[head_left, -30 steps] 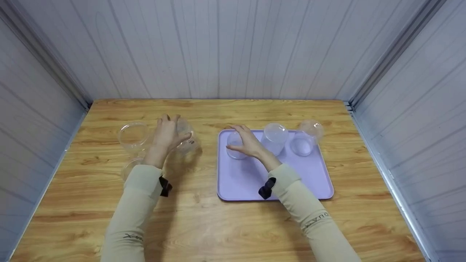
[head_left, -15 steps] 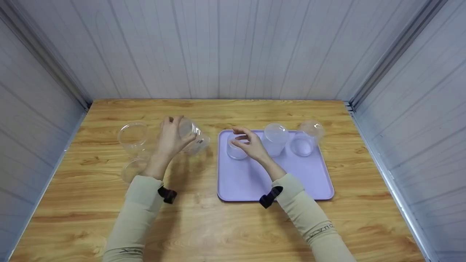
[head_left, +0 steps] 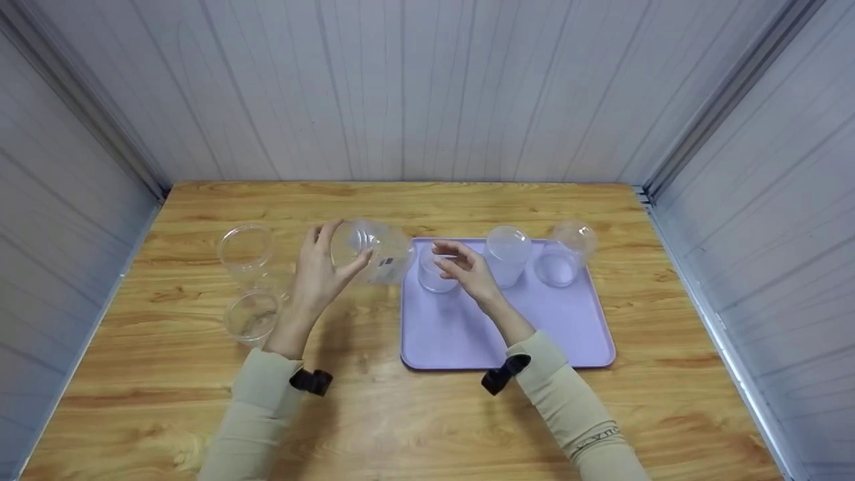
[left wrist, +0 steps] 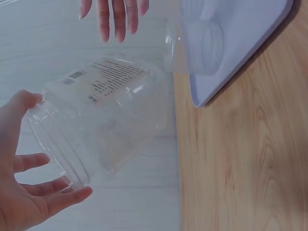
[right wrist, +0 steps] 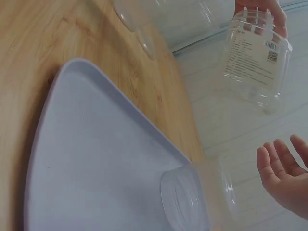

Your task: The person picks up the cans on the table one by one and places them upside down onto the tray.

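Note:
My left hand [head_left: 319,280] grips a clear plastic jar [head_left: 391,257] by its ringed mouth, thumb on one side and fingers on the other. Held on its side above the table, the jar points its base rightward, toward the tray's left edge. A printed label [right wrist: 252,60] with a barcode shows on its wall in the right wrist view. Just right of that base, my right hand [head_left: 471,274] hovers over the tray with bent, loose fingers and nothing in them. Beneath it, a clear jar [head_left: 435,279] stands on the lilac tray [head_left: 461,341], partly covered by the fingers.
Two more clear jars, one mid-tray [head_left: 507,254] and one farther right [head_left: 556,268], stand along the tray's back. On the wooden table [head_left: 374,414] at left are a clear jar [head_left: 246,248] and another [head_left: 252,317] nearer the front. Panel walls [head_left: 401,93] enclose the table.
My left hand has brought the jar rightward and tipped it further onto its side. The right hand has drawn slightly right and its fingers have bent closer together.

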Tool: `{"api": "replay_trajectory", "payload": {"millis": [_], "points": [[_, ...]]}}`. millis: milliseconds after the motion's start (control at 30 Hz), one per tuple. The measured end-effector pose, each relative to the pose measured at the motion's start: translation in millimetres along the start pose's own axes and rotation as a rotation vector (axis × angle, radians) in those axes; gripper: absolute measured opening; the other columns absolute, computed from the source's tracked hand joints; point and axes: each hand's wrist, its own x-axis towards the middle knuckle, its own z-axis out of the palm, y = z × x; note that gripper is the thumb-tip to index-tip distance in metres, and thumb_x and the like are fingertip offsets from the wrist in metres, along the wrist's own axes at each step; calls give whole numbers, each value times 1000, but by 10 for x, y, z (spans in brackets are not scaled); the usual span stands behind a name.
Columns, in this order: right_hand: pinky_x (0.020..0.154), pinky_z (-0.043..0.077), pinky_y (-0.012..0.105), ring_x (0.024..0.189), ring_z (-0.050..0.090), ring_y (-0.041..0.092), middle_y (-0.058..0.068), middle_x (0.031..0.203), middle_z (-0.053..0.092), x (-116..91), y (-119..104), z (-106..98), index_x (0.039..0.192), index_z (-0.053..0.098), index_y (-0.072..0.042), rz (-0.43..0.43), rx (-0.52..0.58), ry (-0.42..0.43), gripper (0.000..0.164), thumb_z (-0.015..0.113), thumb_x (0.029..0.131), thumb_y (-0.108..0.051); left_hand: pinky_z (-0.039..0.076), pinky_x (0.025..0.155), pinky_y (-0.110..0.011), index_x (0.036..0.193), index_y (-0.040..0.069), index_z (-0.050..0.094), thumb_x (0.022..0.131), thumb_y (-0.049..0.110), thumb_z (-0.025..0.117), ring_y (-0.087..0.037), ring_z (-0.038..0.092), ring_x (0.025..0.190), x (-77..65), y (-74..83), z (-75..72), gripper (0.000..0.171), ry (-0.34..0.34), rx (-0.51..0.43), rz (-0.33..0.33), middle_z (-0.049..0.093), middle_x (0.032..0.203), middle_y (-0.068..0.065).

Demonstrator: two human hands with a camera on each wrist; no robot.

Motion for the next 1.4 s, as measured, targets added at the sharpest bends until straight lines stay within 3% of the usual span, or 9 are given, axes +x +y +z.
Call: {"api": "replay_trajectory", "payload": {"millis": [200,433,600,800,1000,1233,1400], "points": [[85,40,53,106,50,26,24,119,48,-64,-13,-14,124,42,9,25,108,-21,44,56,85,-6,46,65,-40,119,2,50,74,36,68,-30,49,86,-72,18,41,59,33,-67,-9,51,103,-20],[85,44,39,116,39,37,21,126,44,-130,-4,-64,130,37,3,36,196,-81,52,58,85,-11,50,67,-34,122,5,49,77,36,65,-25,50,89,-143,60,94,57,20,-203,-59,51,103,-16],[85,44,36,114,40,32,16,126,42,-188,21,-92,133,31,5,22,241,-120,65,63,82,-18,51,64,-34,120,4,51,77,30,66,-23,51,86,-200,78,156,52,47,-286,-30,53,103,-14],[83,45,31,113,41,26,16,131,37,-259,19,-111,135,23,9,15,296,-159,72,64,81,-15,51,65,-34,122,6,50,79,27,65,-23,51,90,-282,118,231,51,23,-360,-32,51,106,-12],[83,44,28,110,44,18,14,132,34,-338,0,-157,136,18,9,21,300,-179,90,72,73,-24,51,68,-35,126,5,47,79,18,66,-29,52,94,-388,171,299,52,-4,-424,-50,51,109,-15],[86,42,29,116,39,19,19,137,27,-419,-22,-218,137,15,9,10,275,-218,92,73,72,-21,52,67,-39,121,-6,47,77,6,62,-33,54,92,-503,448,206,47,-2,-467,4,52,106,-21],[86,42,28,117,38,24,19,135,31,-467,-66,-230,137,18,6,-23,264,-226,87,72,72,-16,52,67,-40,120,-6,48,77,6,61,-33,53,93,-539,472,216,47,-7,-471,24,52,105,-21]]}}
